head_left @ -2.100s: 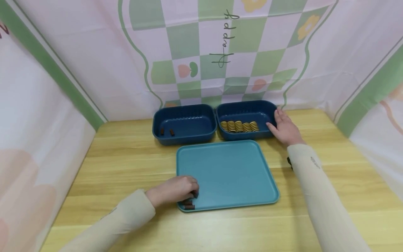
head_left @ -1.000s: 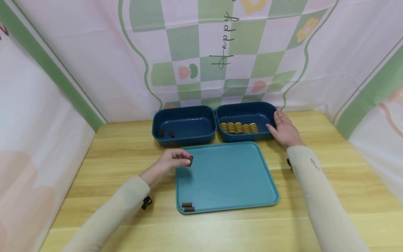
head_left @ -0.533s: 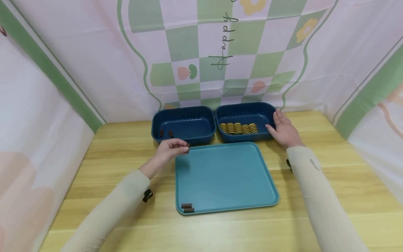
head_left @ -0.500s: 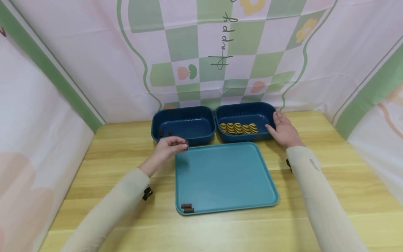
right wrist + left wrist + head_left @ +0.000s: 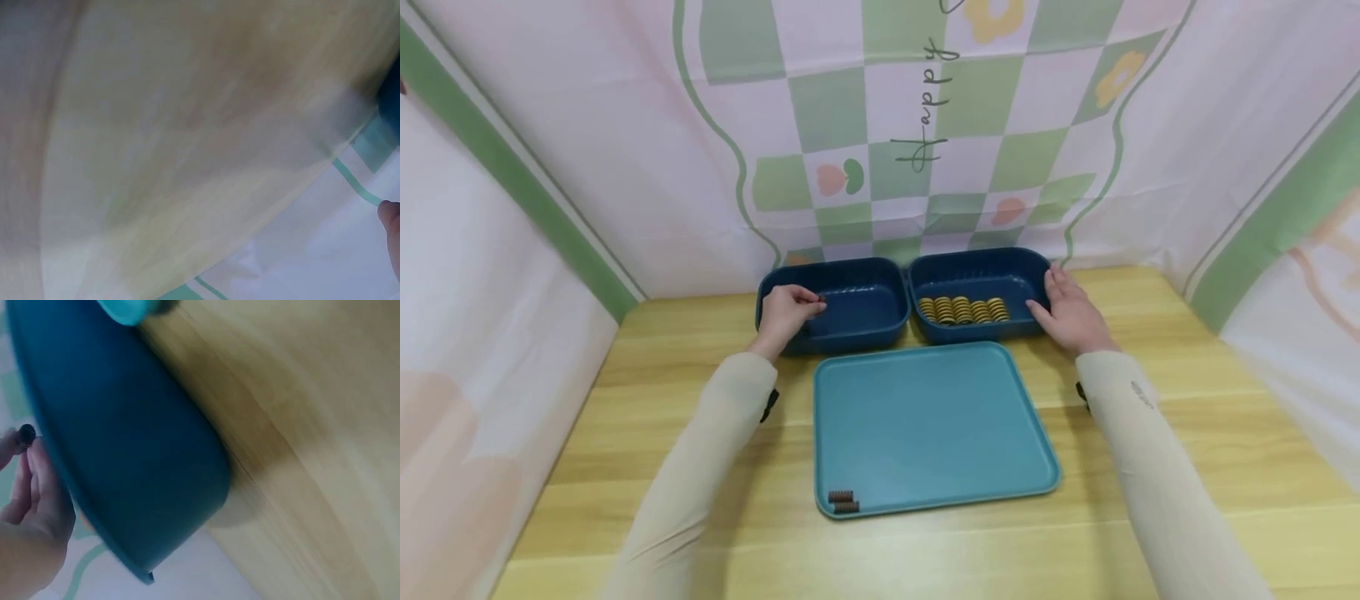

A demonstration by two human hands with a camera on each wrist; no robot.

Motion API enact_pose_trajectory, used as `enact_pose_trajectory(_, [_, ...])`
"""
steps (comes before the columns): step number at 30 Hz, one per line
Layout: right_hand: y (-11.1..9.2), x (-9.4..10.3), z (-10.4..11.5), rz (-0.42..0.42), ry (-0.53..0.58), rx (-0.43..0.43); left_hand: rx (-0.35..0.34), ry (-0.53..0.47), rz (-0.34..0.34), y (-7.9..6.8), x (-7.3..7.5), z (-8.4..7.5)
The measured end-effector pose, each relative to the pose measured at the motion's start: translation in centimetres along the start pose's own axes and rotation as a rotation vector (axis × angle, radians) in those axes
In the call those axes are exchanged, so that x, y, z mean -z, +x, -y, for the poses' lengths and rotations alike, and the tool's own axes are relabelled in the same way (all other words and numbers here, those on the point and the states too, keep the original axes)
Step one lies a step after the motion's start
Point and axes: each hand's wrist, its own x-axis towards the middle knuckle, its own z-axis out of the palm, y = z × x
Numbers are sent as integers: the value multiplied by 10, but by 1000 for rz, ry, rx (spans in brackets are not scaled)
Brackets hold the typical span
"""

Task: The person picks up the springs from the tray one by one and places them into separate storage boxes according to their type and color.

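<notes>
My left hand is over the left dark blue bin, pinching a small dark brown ribbed cylinder between thumb and fingertips. The left wrist view shows the cylinder's dark end just past the bin's rim. Behind this hand, the pieces seen earlier in that bin are mostly hidden. At the right end of the other dark blue bin, my right hand rests on the rim with its fingers extended, holding nothing. Two brown ribbed cylinders lie together in the near left corner of the teal tray.
Black-and-yellow striped pieces line the near side of the right bin in several rows. Both bins stand side by side behind the tray on the wooden table. A patterned cloth hangs behind and at both sides.
My left hand has picked the brown cylinder up from the tray's near left corner and carried it away from me to the left bin. My right hand has stayed on the right bin.
</notes>
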Motion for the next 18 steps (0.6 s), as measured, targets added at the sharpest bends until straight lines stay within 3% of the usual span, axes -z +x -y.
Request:
enact_pose_trajectory(2, [-1,2,2,4,-1,-1,-26,121,-18,6,-3,2])
enact_pose_trajectory(5, [-1,2,2,3,-8,-3,-29,223,-24,13,-10,7])
enact_pose_trajectory(12, [-1,-1,0,-12,-21,-8,-15,375,-10,27,-25,16])
enact_pose_trajectory(18, [-2,-1,1,-11,-14,-8,51,455,0,31,-28,13])
